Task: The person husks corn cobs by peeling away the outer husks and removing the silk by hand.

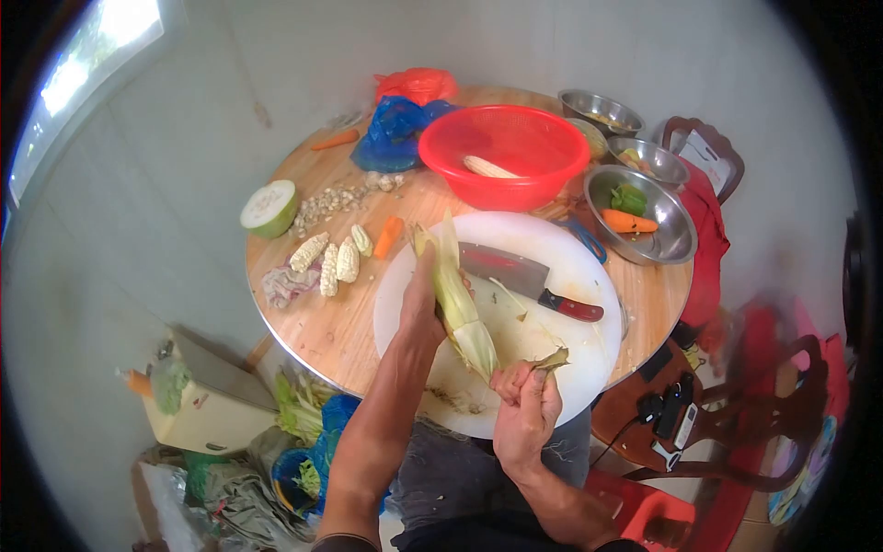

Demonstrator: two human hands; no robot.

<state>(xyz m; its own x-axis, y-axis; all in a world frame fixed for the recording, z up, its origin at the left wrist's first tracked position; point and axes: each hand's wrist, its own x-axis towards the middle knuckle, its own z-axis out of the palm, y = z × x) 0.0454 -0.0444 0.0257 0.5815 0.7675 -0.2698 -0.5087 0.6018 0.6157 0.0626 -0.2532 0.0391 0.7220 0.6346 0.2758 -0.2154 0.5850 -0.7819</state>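
1. Pale-green, husk-wrapped ear of corn (464, 308): held tilted over the round white cutting board (575, 363), beside the steel cleaver (508, 270).
2. Left hand (423, 293): fingers wrapped closed around its upper part.
3. Right hand (526, 397): fingers pinched tight on a dry brown husk scrap (553, 359) at the lower end; whether it has torn free, I cannot tell.
4. Husking seems the step in hand; it calls for a steady left hold and a firm right-hand pull.
5. Bare white ears (347, 260) lie on the round wooden counter (317, 333), left of the board.
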